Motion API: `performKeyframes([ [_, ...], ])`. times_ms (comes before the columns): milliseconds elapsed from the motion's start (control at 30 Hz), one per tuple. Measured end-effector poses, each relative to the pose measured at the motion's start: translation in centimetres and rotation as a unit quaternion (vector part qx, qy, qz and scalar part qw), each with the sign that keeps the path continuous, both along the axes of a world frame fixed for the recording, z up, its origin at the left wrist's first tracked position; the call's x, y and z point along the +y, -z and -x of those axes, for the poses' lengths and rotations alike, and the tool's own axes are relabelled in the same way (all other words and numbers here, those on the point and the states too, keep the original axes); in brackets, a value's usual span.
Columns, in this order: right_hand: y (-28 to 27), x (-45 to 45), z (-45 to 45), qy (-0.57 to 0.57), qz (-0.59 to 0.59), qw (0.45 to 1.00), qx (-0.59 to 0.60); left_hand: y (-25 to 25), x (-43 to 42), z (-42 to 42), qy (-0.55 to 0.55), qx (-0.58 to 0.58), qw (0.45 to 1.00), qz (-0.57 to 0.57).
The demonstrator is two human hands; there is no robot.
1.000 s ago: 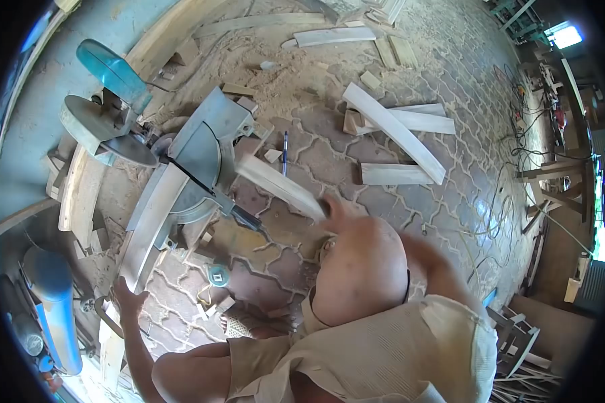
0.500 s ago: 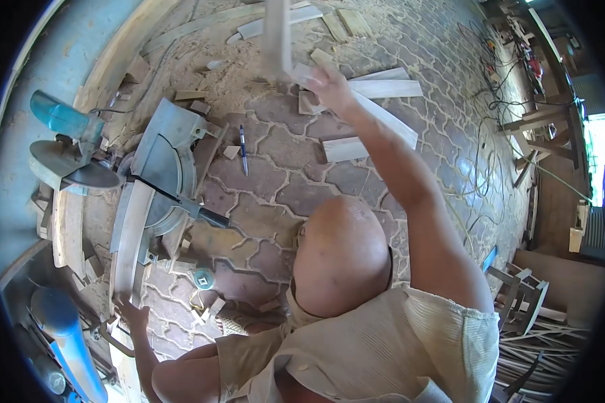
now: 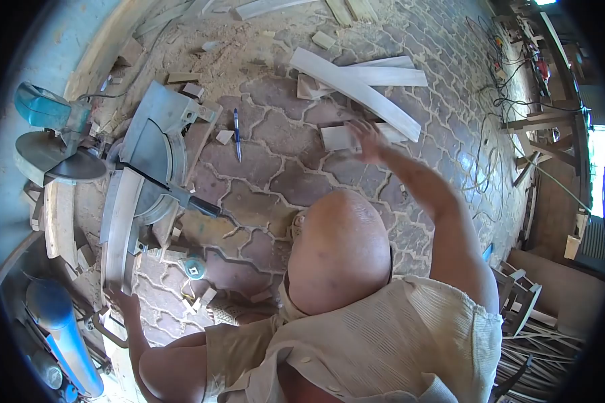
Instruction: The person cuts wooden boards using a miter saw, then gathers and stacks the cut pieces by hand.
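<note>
My left hand [image 3: 124,302] is at the near end of a long wooden board [image 3: 122,213], its fingers closed on that end. The board lies along the fence of a miter saw [image 3: 156,161], whose teal motor head and round blade [image 3: 61,158] are tilted up at the left. My right hand [image 3: 368,140], slightly blurred, reaches over a short pale board [image 3: 339,138] on the paving. Its fingers are spread and nothing is in them; whether they touch the board I cannot tell. A longer pale board [image 3: 356,93] lies crosswise just beyond.
Between saw and knee are a blue pen [image 3: 237,138], a small round teal-and-white object [image 3: 194,268] and wood offcuts. Sawdust [image 3: 239,57] covers the far paving. Cables [image 3: 490,148] and a wooden frame [image 3: 551,144] are at the right, a blue cylinder [image 3: 67,349] at the lower left.
The raised piece of wood has left my right hand, which has come down and nearer to the short board. My left hand stays at the board's near end. The view has shifted slightly.
</note>
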State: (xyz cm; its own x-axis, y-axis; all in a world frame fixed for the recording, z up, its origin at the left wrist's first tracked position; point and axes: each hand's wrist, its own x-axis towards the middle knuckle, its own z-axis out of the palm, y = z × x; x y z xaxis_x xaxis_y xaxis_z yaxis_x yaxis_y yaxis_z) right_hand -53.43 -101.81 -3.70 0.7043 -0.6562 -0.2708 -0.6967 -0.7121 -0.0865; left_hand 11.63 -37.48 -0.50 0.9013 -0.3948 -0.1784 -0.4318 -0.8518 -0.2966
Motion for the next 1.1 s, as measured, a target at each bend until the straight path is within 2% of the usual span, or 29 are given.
performKeyframes([
  [33,0.3,0.8,0.6,0.005,0.02,1.0,-0.007,0.7,0.5,-0.2,0.001,0.002,1.0,0.004],
  [100,0.5,1.0,0.9,0.007,0.041,0.999,-0.013,3.7,4.2,-1.8,0.134,-0.05,0.986,0.086],
  [167,0.9,0.6,-0.4,0.004,-0.029,0.995,0.092,3.9,5.3,-2.2,0.226,-0.05,0.956,0.178],
  [200,0.2,0.9,-1.2,-0.043,-0.065,0.99,0.119,3.0,4.8,-1.6,0.149,-0.021,0.979,0.135],
  [233,-2.0,1.7,-3.4,-0.104,-0.101,0.979,0.143,4.2,5.2,-2.4,0.195,-0.019,0.955,0.224],
  [267,-4.4,2.7,-6.2,-0.135,-0.156,0.966,0.153,4.6,6.6,-3.1,0.17,0.018,0.97,0.173],
  [300,-6.7,3.1,-9.0,-0.163,-0.209,0.95,0.166,3.9,5.9,-2.4,0.097,0.1,0.952,0.273],
  [333,-6.9,2.9,-11.3,-0.194,-0.211,0.944,0.161,0.9,3.4,-1.5,0.116,0.076,0.972,0.188],
  [367,-7.1,2.7,-13.0,-0.201,-0.233,0.949,0.073,-2.1,0.3,0.8,0.082,0.038,0.985,0.144],
  [400,-7.9,2.5,-14.2,-0.2,-0.254,0.946,-0.011,-1.6,0.6,0.5,0.101,-0.003,0.99,0.1],
  [467,-12.5,1.2,-20.4,-0.177,-0.267,0.947,0.013,-1.4,1.2,0.4,0.127,-0.004,0.986,0.107],
  [500,-10.7,-0.8,-21.5,-0.297,-0.158,0.932,-0.133,0.3,3.0,-0.4,0.132,-0.014,0.984,0.115],
  [533,-11.7,-2.8,-24.5,-0.321,-0.091,0.937,-0.106,-2.2,0.7,1.1,0.085,0.01,0.992,0.089],
  [567,-13.3,-4.1,-27.0,-0.305,0.0,0.946,-0.113,-2.8,0.1,1.3,0.077,0.019,0.994,0.078],
  [600,-16.0,-3.6,-29.9,-0.206,0.092,0.972,-0.058,-1.5,1.0,0.9,0.099,-0.004,0.991,0.092],
  [633,-16.0,-5.3,-31.8,-0.109,0.155,0.98,-0.054,1.8,3.8,-0.9,0.187,-0.014,0.961,0.205],
  [667,-15.3,-6.9,-33.1,-0.015,0.212,0.976,-0.053,2.3,3.8,-0.5,0.192,0.021,0.944,0.267],
  [700,-13.8,-8.0,-32.8,-0.098,0.248,0.952,-0.151,-0.8,1.8,3.0,0.17,-0.035,0.953,0.249],
  [733,-12.0,-7.6,-33.6,-0.176,0.274,0.911,-0.253,0.1,2.9,4.6,0.158,-0.117,0.961,0.195],
  [767,-10.6,-4.5,-34.4,-0.178,0.19,0.952,-0.16,-1.7,2.1,6.8,0.182,-0.131,0.96,0.167],
  [800,-9.4,-1.6,-33.6,-0.178,0.11,0.976,-0.058,1.8,4.6,7.4,0.194,-0.117,0.948,0.224],
  [867,-6.1,2.1,-32.1,-0.369,0.104,0.923,-0.031,4.1,6.3,11.1,0.211,-0.023,0.917,0.339],
  [900,-4.5,3.6,-31.6,-0.375,0.102,0.921,-0.031,3.4,6.0,13.9,0.164,0.05,0.934,0.312],
  [933,-3.0,5.0,-31.6,-0.427,0.132,0.892,-0.065,5.2,7.1,15.7,0.223,0.058,0.926,0.3],
  [967,-2.1,6.1,-31.5,-0.475,0.162,0.859,-0.099,2.3,5.6,16.9,0.249,0.17,0.916,0.264],
  [1000,-1.5,6.8,-31.2,-0.478,0.16,0.858,-0.1,2.6,5.5,18.6,0.247,0.183,0.91,0.279],
  [1033,-1.3,7.4,-31.2,-0.417,0.101,0.898,-0.097,0.1,3.1,20.1,0.235,0.182,0.904,0.306],
  [1067,-1.0,7.7,-31.6,-0.353,0.045,0.93,-0.094,0.3,2.2,20.8,0.241,0.182,0.896,0.325],
  [1100,-0.3,7.3,-32.1,-0.357,0.05,0.928,-0.097,-0.1,1.2,21.3,0.214,0.21,0.9,0.317],
])
